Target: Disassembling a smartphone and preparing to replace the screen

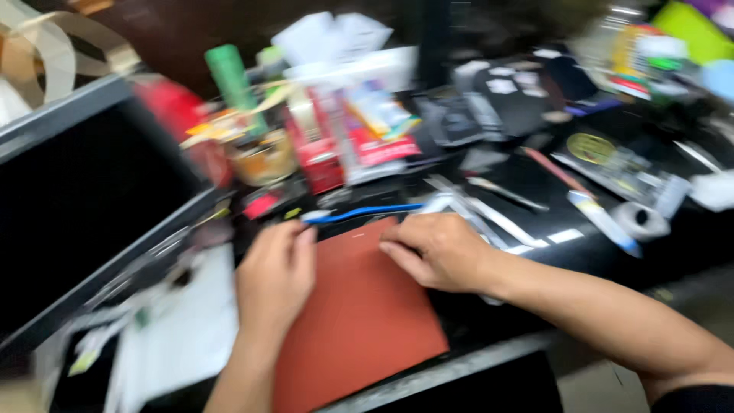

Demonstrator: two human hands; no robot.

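A flat rust-red sheet (pixel 359 321) lies on the dark worktop in front of me, reaching over its near edge. My left hand (pixel 274 277) rests on the sheet's left edge, fingers curled, next to a thin blue-handled tool (pixel 367 211) that lies just beyond the sheet's top edge. Whether the fingers grip that tool is blurred. My right hand (pixel 437 251) presses on the sheet's upper right corner with fingers bent, holding nothing that I can see.
A black monitor (pixel 76 206) stands at the left. Clutter fills the back: a green bottle (pixel 233 80), red packages (pixel 329 149), black boxes (pixel 489 107). A roll of tape (pixel 641 220) and white strips (pixel 497 218) lie at the right. White papers (pixel 180 329) lie lower left.
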